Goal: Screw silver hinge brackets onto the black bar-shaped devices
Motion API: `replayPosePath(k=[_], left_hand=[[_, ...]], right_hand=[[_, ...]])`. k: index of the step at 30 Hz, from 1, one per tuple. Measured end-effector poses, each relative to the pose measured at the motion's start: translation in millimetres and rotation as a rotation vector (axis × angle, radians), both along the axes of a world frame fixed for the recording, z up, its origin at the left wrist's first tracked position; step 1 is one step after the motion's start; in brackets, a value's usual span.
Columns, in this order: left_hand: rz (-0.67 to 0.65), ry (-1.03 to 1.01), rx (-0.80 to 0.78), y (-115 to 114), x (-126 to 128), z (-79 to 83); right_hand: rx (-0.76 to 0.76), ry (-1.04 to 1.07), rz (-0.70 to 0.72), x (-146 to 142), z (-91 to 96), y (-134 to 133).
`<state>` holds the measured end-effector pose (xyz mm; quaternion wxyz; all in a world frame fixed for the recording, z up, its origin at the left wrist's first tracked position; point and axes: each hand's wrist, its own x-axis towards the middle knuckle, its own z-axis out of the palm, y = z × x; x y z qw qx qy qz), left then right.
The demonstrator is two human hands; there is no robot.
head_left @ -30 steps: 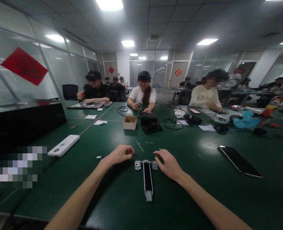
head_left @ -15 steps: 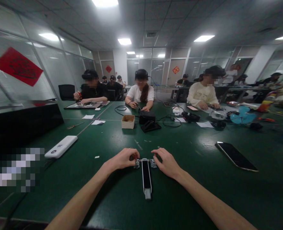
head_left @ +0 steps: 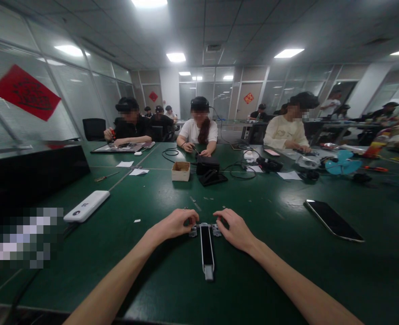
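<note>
A long black part with silver metal brackets at its far end [head_left: 206,247] lies on the green table [head_left: 273,271] in front of me. My left hand [head_left: 176,223] rests at the left bracket with its fingers curled and pinching there. My right hand [head_left: 233,229] rests at the right bracket, fingertips bent down onto it. What the fingertips grip is too small to make out. A few tiny screws lie just beyond the hands.
A black phone [head_left: 332,220] lies to the right, a white power bank [head_left: 86,206] to the left. A small cardboard box [head_left: 181,171], a black device with cables [head_left: 210,171] and paper slips sit mid-table. Other people work along the far side.
My left hand has moved right onto the left bracket, and my right hand has closed in on the right bracket. Over the last half second both hands stay almost still.
</note>
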<state>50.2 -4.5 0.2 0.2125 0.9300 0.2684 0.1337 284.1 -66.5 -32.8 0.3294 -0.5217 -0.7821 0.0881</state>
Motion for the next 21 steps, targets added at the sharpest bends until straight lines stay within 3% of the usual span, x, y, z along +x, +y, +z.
replayPosePath(k=[10, 21], left_hand=[[-0.003, -0.034, 0.002, 0.6, -0.4, 0.4], [0.022, -0.065, -0.124, -1.6, 1.3, 3.3]], right_hand=[[-0.103, -0.008, 0.002, -1.3, 5.5, -3.4], [-0.126, -0.027, 0.105, -0.6, 2.9, -3.9]])
